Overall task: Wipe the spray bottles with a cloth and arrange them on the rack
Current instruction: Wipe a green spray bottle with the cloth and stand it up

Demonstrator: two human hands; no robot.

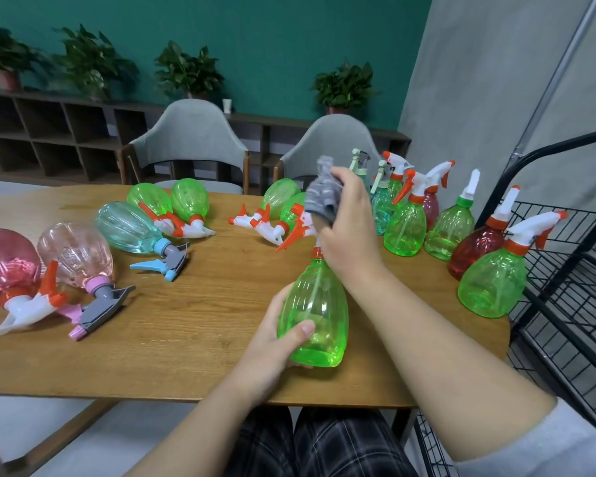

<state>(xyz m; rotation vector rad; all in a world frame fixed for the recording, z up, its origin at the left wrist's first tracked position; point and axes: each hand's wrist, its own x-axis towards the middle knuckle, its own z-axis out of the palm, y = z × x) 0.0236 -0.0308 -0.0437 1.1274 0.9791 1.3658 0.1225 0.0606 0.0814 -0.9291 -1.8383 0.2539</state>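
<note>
Head view: we hold the green spray bottle (315, 311) upright over the near edge of the surface (186, 332). Our left hand (276, 342) wraps its lower body, thumb laid across the front. Our right hand (350, 228) reaches in from the right, forearm angled up over the bottle's neck, fingers clutching the grey cloth (324, 192) around the sprayer head. Right of the bottle stands the black wire rack (565, 270)
</note>
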